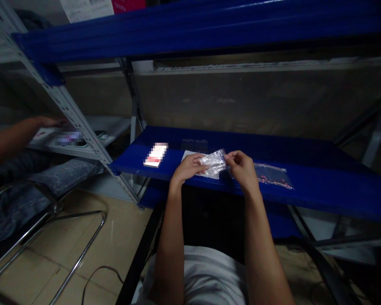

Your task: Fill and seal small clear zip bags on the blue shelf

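Observation:
My left hand [190, 167] pinches the left side of a clear plastic bag [214, 162], thumb lying across it. The fingers of my right hand [241, 167] close on the bag's upper right corner. Whatever the bag contains is too blurred to make out. Under it, a white sheet [212, 176] rests on the blue shelf [317, 176]. To the right of my right hand lies another clear bag [273, 174] with several small red pieces inside. Behind my hands, thin transparent bags [195, 145] lie flat.
A lit phone [156, 154] lies on the shelf to the left. An upper blue beam [190, 31] crosses overhead, and a perforated metal post [79, 123] stands at left. Beyond it are another person's arm [15, 133] and a metal-framed chair [79, 254].

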The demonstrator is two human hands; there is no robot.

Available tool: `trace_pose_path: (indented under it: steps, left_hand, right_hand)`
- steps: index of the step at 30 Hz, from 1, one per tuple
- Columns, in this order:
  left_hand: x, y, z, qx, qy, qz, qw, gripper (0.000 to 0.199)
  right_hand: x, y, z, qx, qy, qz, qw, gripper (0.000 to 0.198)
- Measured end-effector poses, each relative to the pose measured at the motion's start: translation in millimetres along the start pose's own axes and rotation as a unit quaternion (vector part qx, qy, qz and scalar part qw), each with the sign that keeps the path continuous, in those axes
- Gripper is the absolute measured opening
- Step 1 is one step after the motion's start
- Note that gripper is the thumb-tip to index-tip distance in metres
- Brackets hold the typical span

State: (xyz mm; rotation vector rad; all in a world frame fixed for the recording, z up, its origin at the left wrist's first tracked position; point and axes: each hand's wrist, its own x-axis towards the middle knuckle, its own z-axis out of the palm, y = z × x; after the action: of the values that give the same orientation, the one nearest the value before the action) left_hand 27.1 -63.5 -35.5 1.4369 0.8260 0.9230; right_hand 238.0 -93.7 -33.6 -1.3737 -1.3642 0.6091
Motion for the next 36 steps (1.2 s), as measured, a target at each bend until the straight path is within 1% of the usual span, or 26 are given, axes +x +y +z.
trace_pose_path:
  steps: [2,5,8,9,11,13,14,16,18,19,21,24,27,29,31,34,36]
  left_hand:
    - [-1.7,0.4,-4.4,0.006,0.021,-0.004,1.0,0.04]
    - [-4.9,1.8,-9.2,0.034,0.034,0.002,0.999,0.035]
    - [-9.3,5.1,-15.2,0.063,0.039,0.007,0.997,0.033]
    - [-11.2,6.7,-17.9,0.081,0.04,0.004,0.996,0.032]
    - [-15.9,11.4,-23.6,0.145,0.052,-0.007,0.988,0.031]
    - [-21.7,18.4,-27.3,0.239,0.094,-0.005,0.967,0.031]
    - [-24.7,22.7,-27.3,0.284,0.118,0.009,0.951,0.034]
    - [-29.6,31.5,-22.7,0.35,0.146,0.06,0.923,0.047]
    - [-32.1,38.4,-12.2,0.382,0.13,0.109,0.908,0.062]
    - [-32.2,40.4,-5.8,0.394,0.115,0.119,0.904,0.068]
    - [-30.8,41.3,6.5,0.42,0.098,0.115,0.895,0.073]
    - [-27.1,37.7,15.5,0.45,0.103,0.086,0.883,0.068]
    - [-24.1,32.9,10.6,0.436,0.106,0.068,0.891,0.068]
    - [-22.1,30.2,3.7,0.415,0.113,0.073,0.9,0.068]
    - [-19.9,27.4,-2.3,0.392,0.114,0.09,0.909,0.063]
    - [-16.8,22.8,-7.5,0.347,0.096,0.11,0.927,0.052]
    - [-15.5,20.0,-9.9,0.331,0.096,0.12,0.931,0.047]
  right_hand:
    - [-3.0,-5.7,1.1,0.059,-0.014,0.019,0.998,0.046]
    - [-8.8,-13.5,1.9,0.139,-0.079,0.038,0.986,0.046]
    - [-10.6,-13.8,2.0,0.169,-0.128,0.049,0.976,0.05]
    - [-9.8,-12.2,2.4,0.166,-0.131,0.049,0.976,0.05]
    - [-6.9,-7.9,4.4,0.151,-0.118,0.046,0.98,0.048]
    - [-4.0,-4.8,8.9,0.13,-0.091,0.038,0.987,0.047]
    - [-3.2,-4.5,12.2,0.121,-0.077,0.033,0.989,0.048]
    - [-3.5,-6.7,20.4,0.109,-0.062,0.022,0.992,0.048]
    - [-5.9,-11.4,29.7,0.114,-0.068,0.009,0.991,0.049]
    - [-7.5,-13.9,34.2,0.121,-0.078,0.004,0.99,0.049]
    - [-10.5,-18.2,41.5,0.14,-0.101,-0.004,0.985,0.05]
    - [-12.4,-21.3,46.5,0.154,-0.123,-0.009,0.98,0.05]
    - [-11.5,-22.2,45.8,0.148,-0.131,-0.01,0.98,0.051]
    - [-10.7,-22.9,44.5,0.147,-0.137,-0.009,0.98,0.05]
    - [-11.0,-24.5,43.7,0.147,-0.148,-0.008,0.978,0.05]
    - [-14.3,-27.1,42.9,0.143,-0.163,-0.006,0.976,0.048]
    - [-16.6,-26.9,40.9,0.138,-0.177,-0.004,0.974,0.045]
